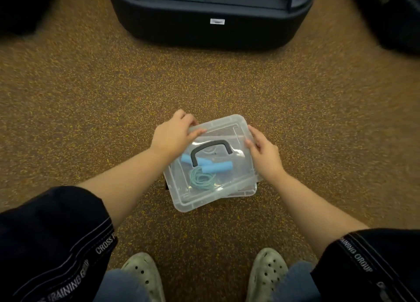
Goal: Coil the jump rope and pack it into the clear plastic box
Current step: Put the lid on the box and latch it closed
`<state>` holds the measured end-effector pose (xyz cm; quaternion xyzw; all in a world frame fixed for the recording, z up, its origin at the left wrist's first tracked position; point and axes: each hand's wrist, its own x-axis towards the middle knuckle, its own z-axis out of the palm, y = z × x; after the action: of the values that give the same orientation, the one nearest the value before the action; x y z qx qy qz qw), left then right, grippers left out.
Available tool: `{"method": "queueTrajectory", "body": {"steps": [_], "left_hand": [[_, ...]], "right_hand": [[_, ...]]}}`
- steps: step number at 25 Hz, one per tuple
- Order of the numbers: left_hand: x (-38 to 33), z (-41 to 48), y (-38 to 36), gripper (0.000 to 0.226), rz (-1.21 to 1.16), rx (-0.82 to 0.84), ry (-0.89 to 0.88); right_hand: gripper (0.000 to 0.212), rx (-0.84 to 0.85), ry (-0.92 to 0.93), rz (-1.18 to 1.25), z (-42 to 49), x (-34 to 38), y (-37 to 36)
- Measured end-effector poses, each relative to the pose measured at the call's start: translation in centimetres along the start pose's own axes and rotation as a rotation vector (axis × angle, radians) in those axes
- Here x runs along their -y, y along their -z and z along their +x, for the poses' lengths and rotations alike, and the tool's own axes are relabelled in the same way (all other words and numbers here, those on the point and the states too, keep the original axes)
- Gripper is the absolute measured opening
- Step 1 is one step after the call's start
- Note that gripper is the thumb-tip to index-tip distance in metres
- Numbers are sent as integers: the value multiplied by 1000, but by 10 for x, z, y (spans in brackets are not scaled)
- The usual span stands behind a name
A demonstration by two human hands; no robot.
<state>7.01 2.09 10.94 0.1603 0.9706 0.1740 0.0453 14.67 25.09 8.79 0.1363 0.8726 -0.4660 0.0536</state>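
- Two grips at mid-frame: the left hand [175, 135] curls its fingers over the clear lid [229, 124] at its upper-left corner, and the right hand [264, 153] pinches its right edge, likely to square it up.
- The clear lid sits skewed on the clear plastic box [246, 191].
- The coiled jump rope [217, 167] lies inside.

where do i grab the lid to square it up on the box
By its two opposite side edges, one hand from the left and one from the right, as the left hand and right hand hold it. The lid is flat, wide and lies skewed over the box; the grey handle may let it swing.
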Motion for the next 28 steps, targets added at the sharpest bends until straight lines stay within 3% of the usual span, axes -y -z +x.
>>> {"method": "queueTrajectory", "body": {"steps": [6, 10, 13, 17, 20, 23, 28], "left_hand": [[-3, -10, -16, 42, -42, -36, 51], [16, -20, -25, 51, -169, -37, 307], [14, -31, -40, 59, -138, -107, 379], [1, -38, -55, 69, -479, -1, 696], [5, -42, -63, 65, -596, 60, 710], [8, -44, -64, 69, -652, 48, 741], [10, -47, -64, 69, -689, 20, 769]], "right_hand": [[40, -112, 5, -47, -23, -12, -11], [38, -153, -53, -22, -19, -20, -8], [39, -149, -96, -26, -18, -21, -12], [44, -159, -188, -36, -20, -26, -28], [48, -179, -236, -59, -21, -27, -37], [40, -234, -172, -50, -20, -25, -42], [42, -193, -185, -31, -15, -18, -43]]}}
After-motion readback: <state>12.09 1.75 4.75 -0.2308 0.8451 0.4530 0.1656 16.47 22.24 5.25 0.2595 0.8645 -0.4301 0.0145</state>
